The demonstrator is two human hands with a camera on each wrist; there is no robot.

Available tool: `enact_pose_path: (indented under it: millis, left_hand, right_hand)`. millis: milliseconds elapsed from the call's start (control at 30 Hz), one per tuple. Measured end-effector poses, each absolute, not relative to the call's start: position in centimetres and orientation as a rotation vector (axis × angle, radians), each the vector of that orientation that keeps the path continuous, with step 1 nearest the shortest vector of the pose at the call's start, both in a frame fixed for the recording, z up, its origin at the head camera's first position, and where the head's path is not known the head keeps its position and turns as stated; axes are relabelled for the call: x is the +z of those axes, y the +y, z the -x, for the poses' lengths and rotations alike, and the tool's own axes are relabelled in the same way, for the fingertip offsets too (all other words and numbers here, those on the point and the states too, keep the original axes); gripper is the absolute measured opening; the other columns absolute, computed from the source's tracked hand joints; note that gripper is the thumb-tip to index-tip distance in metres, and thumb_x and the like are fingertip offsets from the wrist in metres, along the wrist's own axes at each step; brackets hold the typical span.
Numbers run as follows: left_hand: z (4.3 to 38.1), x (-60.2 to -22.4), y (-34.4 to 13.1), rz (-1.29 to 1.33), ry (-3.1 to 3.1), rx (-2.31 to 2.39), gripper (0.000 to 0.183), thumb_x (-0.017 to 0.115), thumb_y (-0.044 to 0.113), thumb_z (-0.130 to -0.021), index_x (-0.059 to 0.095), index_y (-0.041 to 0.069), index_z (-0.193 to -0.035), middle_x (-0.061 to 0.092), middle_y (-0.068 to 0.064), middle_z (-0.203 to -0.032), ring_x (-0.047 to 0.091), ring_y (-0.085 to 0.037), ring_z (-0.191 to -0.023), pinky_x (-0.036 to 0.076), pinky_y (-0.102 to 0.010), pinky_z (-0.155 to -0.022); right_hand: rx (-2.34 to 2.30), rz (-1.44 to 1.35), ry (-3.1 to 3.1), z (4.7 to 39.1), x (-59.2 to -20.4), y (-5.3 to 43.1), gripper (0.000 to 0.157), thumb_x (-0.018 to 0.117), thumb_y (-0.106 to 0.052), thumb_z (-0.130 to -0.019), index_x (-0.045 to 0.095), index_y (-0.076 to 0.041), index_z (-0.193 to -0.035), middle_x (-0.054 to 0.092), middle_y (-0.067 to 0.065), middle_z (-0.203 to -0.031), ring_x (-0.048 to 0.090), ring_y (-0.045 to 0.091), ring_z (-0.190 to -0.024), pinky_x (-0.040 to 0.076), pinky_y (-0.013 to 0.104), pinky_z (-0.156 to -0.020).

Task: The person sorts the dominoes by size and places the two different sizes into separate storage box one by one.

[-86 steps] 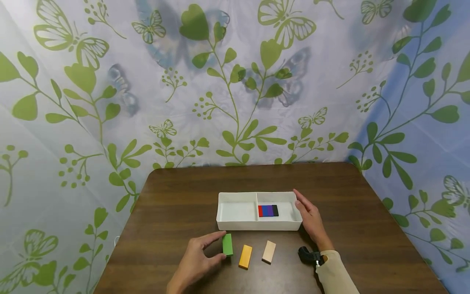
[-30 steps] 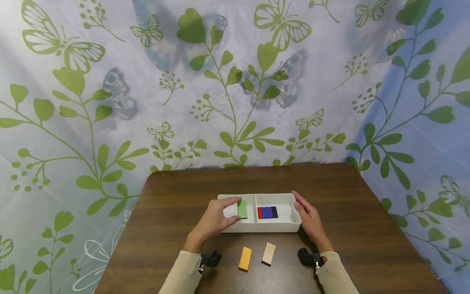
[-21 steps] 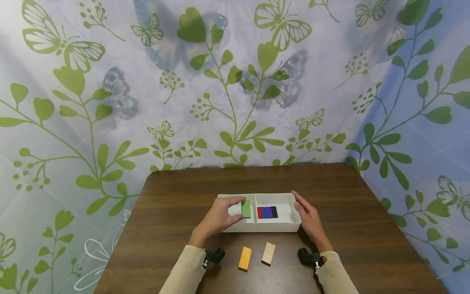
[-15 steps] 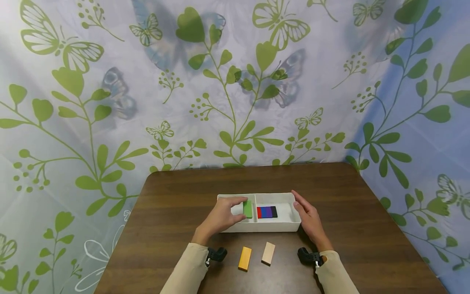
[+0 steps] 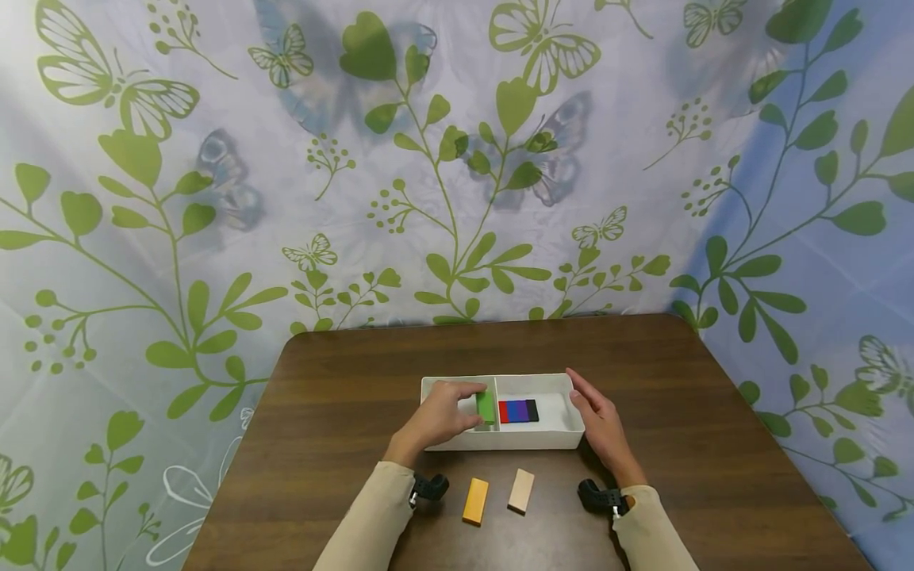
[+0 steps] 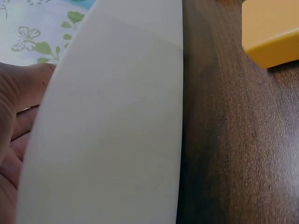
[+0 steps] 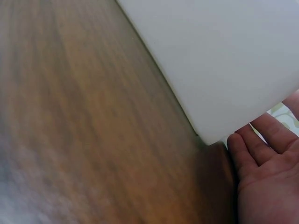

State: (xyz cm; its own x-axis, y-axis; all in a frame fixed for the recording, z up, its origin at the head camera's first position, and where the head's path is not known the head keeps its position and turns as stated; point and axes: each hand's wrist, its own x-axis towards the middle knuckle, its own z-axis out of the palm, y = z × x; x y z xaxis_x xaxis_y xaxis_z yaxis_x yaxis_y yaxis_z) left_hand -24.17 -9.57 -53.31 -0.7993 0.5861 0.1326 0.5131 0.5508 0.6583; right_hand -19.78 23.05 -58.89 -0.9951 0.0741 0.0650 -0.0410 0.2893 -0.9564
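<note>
My left hand point(image 5: 437, 412) pinches a green block point(image 5: 485, 406) between thumb and fingers inside the left compartment of a white two-part box point(image 5: 500, 441). The block lies lengthwise close beside the divider. Across the divider, red point(image 5: 503, 411), blue point(image 5: 512, 411), purple point(image 5: 522, 411) and black point(image 5: 532, 410) blocks lie side by side. My right hand point(image 5: 601, 424) rests at the box's right end, its fingers extended and its thumb at the rim. In the left wrist view the box's front wall point(image 6: 112, 112) hides the green block and the fingertips.
On the brown wooden table point(image 5: 343, 381), in front of the box, lie a yellow-orange block point(image 5: 475, 501) and a pale wood block point(image 5: 521, 492). A curtain with leaves and butterflies point(image 5: 343, 262) stands behind the table. Black wrist mounts point(image 5: 431, 486) sit by both sleeves.
My left hand has carried the green block from the table into the box's left compartment, then shifted it right toward the divider. My right hand has stayed at the box's end.
</note>
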Motion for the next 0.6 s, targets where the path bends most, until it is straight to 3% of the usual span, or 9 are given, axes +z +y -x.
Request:
enact_pose_path:
  millis: [600]
  left_hand:
    - [25.4, -54.1, -8.9, -0.921, 2.615, 1.023, 0.049, 0.091, 0.013, -0.089, 0.077, 0.005, -0.135, 0.078, -0.013, -0.136, 0.078, -0.034, -0.119, 0.063, -0.043, -0.102]
  right_hand:
    - [1.811, 0.023, -2.437, 20.6, -60.6, 23.6, 0.053, 0.045, -0.026, -0.119, 0.041, -0.014, -0.171, 0.033, 0.013, -0.179, 0.027, 0.042, -0.167, 0.022, 0.067, -0.133]
